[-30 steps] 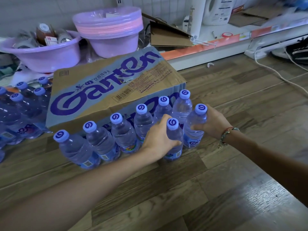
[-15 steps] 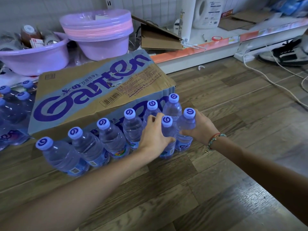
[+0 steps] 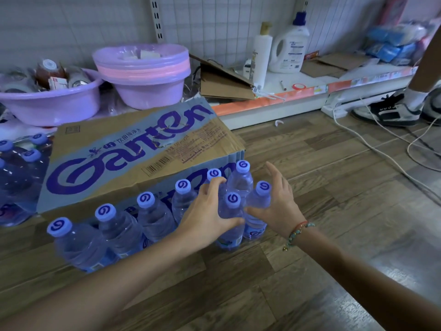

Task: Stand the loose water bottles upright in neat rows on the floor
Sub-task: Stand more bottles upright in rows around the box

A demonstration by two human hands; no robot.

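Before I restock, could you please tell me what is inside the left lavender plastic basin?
Lavender plastic basin: a brown, white-capped bottle and some blurred packets; anything underneath is hidden.

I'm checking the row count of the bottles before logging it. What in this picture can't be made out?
Head view only:
- Bottle behind the left hand: only its cap shows, so whether it is gripped is unclear.
- Bottles at far left: cut off by the frame edge; number unknown.
- Carton contents: hidden by its closed top.
- Small print on the carton label: too small to read.
- Packages on the shelf, top right: blurred.
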